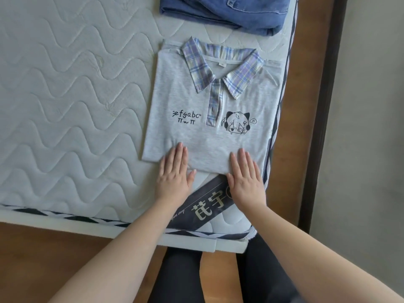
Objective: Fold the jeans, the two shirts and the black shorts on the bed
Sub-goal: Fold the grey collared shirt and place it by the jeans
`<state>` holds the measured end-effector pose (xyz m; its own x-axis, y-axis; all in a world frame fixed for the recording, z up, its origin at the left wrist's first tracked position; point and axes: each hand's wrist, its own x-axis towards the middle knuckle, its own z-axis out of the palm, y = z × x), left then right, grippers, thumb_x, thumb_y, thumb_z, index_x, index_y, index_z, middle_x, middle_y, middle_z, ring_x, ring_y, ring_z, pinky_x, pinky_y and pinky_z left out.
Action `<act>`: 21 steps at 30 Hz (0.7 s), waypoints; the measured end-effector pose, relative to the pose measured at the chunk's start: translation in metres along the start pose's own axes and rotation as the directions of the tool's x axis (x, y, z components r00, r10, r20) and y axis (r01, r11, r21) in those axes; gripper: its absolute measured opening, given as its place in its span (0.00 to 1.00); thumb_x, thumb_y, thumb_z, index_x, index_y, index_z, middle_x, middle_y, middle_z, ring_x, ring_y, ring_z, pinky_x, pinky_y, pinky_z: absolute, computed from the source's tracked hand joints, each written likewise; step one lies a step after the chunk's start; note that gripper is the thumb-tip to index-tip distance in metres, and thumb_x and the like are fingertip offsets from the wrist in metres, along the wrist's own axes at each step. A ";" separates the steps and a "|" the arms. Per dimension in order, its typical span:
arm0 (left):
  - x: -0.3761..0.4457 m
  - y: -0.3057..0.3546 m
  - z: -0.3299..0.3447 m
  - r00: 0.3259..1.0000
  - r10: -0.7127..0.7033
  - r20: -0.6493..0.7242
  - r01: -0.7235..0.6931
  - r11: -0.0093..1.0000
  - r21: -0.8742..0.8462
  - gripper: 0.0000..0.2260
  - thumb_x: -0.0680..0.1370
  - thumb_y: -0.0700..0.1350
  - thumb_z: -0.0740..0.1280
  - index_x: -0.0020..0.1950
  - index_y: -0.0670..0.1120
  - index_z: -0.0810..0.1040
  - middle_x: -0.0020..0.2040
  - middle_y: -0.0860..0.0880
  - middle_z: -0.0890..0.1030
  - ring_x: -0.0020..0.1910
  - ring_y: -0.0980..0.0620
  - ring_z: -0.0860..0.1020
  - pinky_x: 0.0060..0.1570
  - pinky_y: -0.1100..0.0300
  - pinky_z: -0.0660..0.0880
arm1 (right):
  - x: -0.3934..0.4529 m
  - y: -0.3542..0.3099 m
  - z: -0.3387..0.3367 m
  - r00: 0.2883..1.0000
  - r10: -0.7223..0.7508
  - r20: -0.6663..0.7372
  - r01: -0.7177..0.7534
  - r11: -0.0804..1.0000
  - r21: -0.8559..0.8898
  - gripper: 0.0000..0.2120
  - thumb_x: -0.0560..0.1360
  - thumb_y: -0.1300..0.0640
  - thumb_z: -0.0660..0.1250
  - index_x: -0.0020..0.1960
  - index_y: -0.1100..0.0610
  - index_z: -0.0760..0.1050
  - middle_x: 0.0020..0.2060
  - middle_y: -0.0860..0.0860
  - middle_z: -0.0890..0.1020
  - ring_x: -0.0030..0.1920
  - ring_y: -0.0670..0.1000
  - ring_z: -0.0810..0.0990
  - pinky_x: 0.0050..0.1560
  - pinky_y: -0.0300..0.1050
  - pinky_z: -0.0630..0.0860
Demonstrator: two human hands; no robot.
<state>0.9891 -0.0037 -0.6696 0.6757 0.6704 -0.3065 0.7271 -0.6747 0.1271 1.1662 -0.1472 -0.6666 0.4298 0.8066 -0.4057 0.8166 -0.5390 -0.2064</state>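
Bed (72, 101), bare quilted mattress with wavy stitching, fills the left side from 9 o'clock to centre; its striped piping edge runs along the bottom at 7 o'clock.

Left hand (176, 174), just below centre around 6 o'clock: fingers straight and together, palm down, fingertips pressing flat on the lower-left hem of the grey shirt, heel of the hand on the mattress. Grips nothing.

Grey shirt (185, 92) lies at centre, folded into a rectangle, front up, plaid collar pointing to 12 o'clock, plaid placket down the middle. Black lettering on its left chest, small cartoon print on its right chest.

Dark label band (209, 206) with pale characters runs diagonally on the mattress corner at 6 o'clock, between the two forearms, partly under the right hand.

Right hand (246, 178), right of centre at about 5 o'clock: also flat, fingers extended and slightly spread, fingertips on the lower-right hem of the shirt, palm over the label band. Holds nothing.

Jeans (229, 14) at 12 to 1 o'clock, folded blue denim, cut by the top edge, apart from the collar.

Wooden bed frame (310, 106) runs along 3 o'clock.
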 end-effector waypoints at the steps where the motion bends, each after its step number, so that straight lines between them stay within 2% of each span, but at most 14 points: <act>1: -0.005 -0.009 -0.002 0.999 -0.015 0.040 0.015 1.000 0.006 0.31 0.82 0.56 0.53 0.80 0.40 0.55 0.80 0.42 0.56 0.79 0.45 0.55 0.75 0.44 0.58 | -0.005 0.005 -0.003 1.000 0.014 0.026 -0.013 0.999 -0.031 0.29 0.84 0.45 0.43 0.80 0.53 0.40 0.79 0.53 0.42 0.79 0.52 0.40 0.78 0.50 0.42; 4: -0.019 -0.031 -0.019 0.979 -0.086 0.186 0.078 0.996 0.049 0.32 0.81 0.54 0.58 0.80 0.42 0.53 0.81 0.45 0.52 0.79 0.48 0.52 0.75 0.43 0.58 | -0.024 0.011 -0.013 0.986 0.078 0.148 -0.058 0.990 -0.131 0.31 0.84 0.44 0.43 0.79 0.57 0.35 0.78 0.57 0.38 0.78 0.55 0.36 0.78 0.52 0.42; 6: -0.023 -0.039 -0.039 0.953 -0.144 0.265 0.128 0.989 0.077 0.31 0.82 0.56 0.54 0.81 0.44 0.51 0.81 0.47 0.51 0.80 0.48 0.52 0.75 0.44 0.53 | -0.034 0.007 -0.024 0.964 0.093 0.251 -0.053 0.985 -0.163 0.32 0.84 0.44 0.44 0.79 0.59 0.35 0.78 0.59 0.38 0.78 0.57 0.37 0.78 0.52 0.42; 8: -0.027 -0.044 -0.066 0.945 -0.191 0.266 0.170 0.980 0.099 0.29 0.82 0.57 0.54 0.80 0.44 0.57 0.78 0.45 0.62 0.77 0.45 0.60 0.73 0.43 0.55 | -0.040 -0.002 -0.044 0.957 0.046 0.286 0.010 0.981 -0.193 0.31 0.84 0.46 0.45 0.80 0.61 0.44 0.79 0.59 0.47 0.79 0.58 0.45 0.78 0.52 0.47; 10: -0.036 -0.049 -0.095 0.972 -0.144 0.188 0.131 0.988 0.082 0.26 0.80 0.54 0.60 0.75 0.43 0.66 0.70 0.42 0.72 0.70 0.42 0.69 0.70 0.42 0.61 | -0.042 -0.013 -0.068 0.970 -0.063 0.236 0.118 0.967 -0.227 0.26 0.83 0.48 0.51 0.75 0.62 0.60 0.74 0.58 0.63 0.75 0.58 0.60 0.76 0.52 0.55; 12: -0.047 -0.052 -0.122 0.994 -0.046 0.103 0.041 0.998 0.050 0.22 0.78 0.51 0.66 0.69 0.42 0.73 0.62 0.42 0.78 0.63 0.40 0.75 0.64 0.42 0.68 | -0.044 -0.025 -0.094 0.975 -0.132 0.178 0.172 0.957 -0.235 0.19 0.81 0.49 0.54 0.66 0.59 0.70 0.63 0.55 0.74 0.66 0.57 0.70 0.71 0.50 0.62; 14: -0.057 -0.048 -0.151 0.999 0.032 0.038 -0.032 0.999 -0.007 0.18 0.76 0.47 0.67 0.64 0.42 0.78 0.57 0.42 0.81 0.57 0.40 0.79 0.57 0.44 0.73 | -0.051 -0.036 -0.117 0.974 -0.175 0.147 0.204 0.955 -0.216 0.15 0.81 0.50 0.57 0.61 0.58 0.73 0.57 0.54 0.77 0.62 0.57 0.74 0.68 0.49 0.66; 17: -0.072 -0.036 -0.198 0.990 0.127 -0.067 -0.130 0.991 -0.044 0.17 0.75 0.49 0.59 0.57 0.44 0.81 0.52 0.45 0.81 0.49 0.42 0.81 0.47 0.47 0.78 | -0.072 -0.058 -0.154 0.974 -0.216 0.073 0.227 0.947 -0.227 0.12 0.78 0.52 0.64 0.57 0.58 0.76 0.54 0.54 0.80 0.58 0.57 0.78 0.64 0.50 0.72; 21: -0.095 -0.021 -0.253 0.962 0.250 -0.110 -0.251 0.968 0.003 0.21 0.75 0.52 0.55 0.58 0.45 0.81 0.54 0.44 0.82 0.52 0.43 0.81 0.52 0.48 0.78 | -0.112 -0.085 -0.205 0.966 -0.222 -0.132 0.182 0.947 -0.263 0.15 0.74 0.50 0.71 0.56 0.58 0.79 0.53 0.54 0.82 0.56 0.56 0.81 0.60 0.50 0.75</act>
<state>0.9404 0.0252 -0.4046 0.8451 0.5104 -0.1589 0.5337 -0.8222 0.1976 1.1277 -0.1427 -0.4212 0.2843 0.9311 -0.2285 0.9534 -0.2997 -0.0350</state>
